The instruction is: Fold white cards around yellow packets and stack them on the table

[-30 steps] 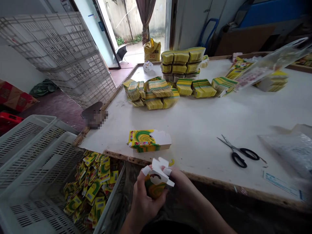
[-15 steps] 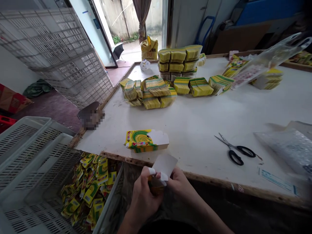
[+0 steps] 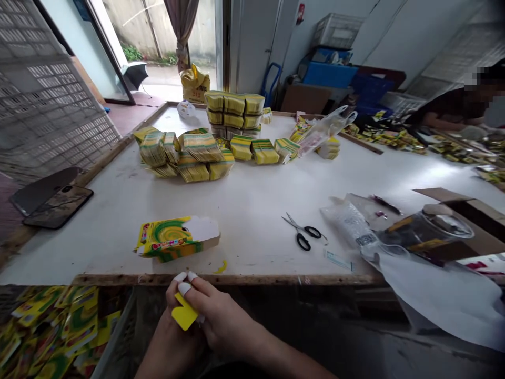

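Observation:
Close to the table's front edge, both hands are closed around a small yellow carton (image 3: 184, 316). Only its yellow flap shows; fingers cover most of it. My left hand (image 3: 168, 331) wraps it from the left and below. My right hand (image 3: 221, 313) presses on it from the right, with white covers on the fingertips. Just beyond, a yellow and green printed box (image 3: 169, 237) lies on the white table (image 3: 252, 210), its white end flap sticking out to the right. Between box and hands lies a curled yellow scrap (image 3: 221, 267).
Stacks of folded cartons (image 3: 232, 113) stand at the back. Black-handled scissors (image 3: 303, 234) lie right of the box. A phone (image 3: 61, 206) rests at the left edge. Below left are many yellow packets (image 3: 59, 326). A clear tub (image 3: 430, 229) stands right; a person (image 3: 450, 113) sits beyond.
My view has swung right, bringing a person and the tub into sight. The held carton now shows a yellow flap instead of white ones. A yellow scrap now shows on the table.

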`<state>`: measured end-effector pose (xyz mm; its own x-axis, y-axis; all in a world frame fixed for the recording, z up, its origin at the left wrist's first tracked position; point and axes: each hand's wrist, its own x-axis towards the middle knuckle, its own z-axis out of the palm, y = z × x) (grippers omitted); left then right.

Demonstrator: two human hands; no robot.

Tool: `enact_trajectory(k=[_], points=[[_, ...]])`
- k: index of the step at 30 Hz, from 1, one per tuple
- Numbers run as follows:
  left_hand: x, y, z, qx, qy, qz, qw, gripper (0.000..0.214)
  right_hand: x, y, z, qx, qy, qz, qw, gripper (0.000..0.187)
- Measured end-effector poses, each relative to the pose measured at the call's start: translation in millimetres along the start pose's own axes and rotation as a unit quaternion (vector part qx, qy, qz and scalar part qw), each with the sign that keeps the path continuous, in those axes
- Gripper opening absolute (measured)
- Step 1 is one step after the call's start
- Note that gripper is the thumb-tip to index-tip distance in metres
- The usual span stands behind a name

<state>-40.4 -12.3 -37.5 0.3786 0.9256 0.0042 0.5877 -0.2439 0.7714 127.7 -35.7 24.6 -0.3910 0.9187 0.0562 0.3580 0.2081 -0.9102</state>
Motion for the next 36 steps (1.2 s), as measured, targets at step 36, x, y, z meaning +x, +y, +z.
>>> enact_trajectory(k=[36], points=[[-3.2,33.0,-40.1,0.059,0.039,-0.003,0.998,0.065,8.0,25.6,-22.0,-0.056,-0.021,-0.103,0.993,0.027]])
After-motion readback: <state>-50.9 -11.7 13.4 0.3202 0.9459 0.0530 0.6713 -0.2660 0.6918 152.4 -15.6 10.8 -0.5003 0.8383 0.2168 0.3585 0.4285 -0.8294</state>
